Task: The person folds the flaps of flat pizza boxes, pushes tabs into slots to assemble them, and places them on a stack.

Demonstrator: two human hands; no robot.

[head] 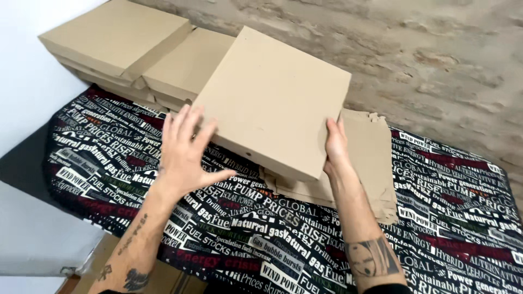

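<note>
The fingers of the left hand [184,155] are spread wide and flat, the tips touching the near left edge of a closed square cardboard box [272,100], the thumb pointing right beneath it. The right hand [336,147] has its fingers pressed together against the box's right edge, gripping it there. The box is tilted and held just above a pile of flat, unfolded cardboard blanks [359,169] lying on the table. Behind it, to the left against the white wall [27,65], stand 2 stacks of finished boxes [136,49]. Everything rests on a dark tablecloth [261,234] covered in printed lettering. A rough stone wall [436,60] runs behind the table.
</note>
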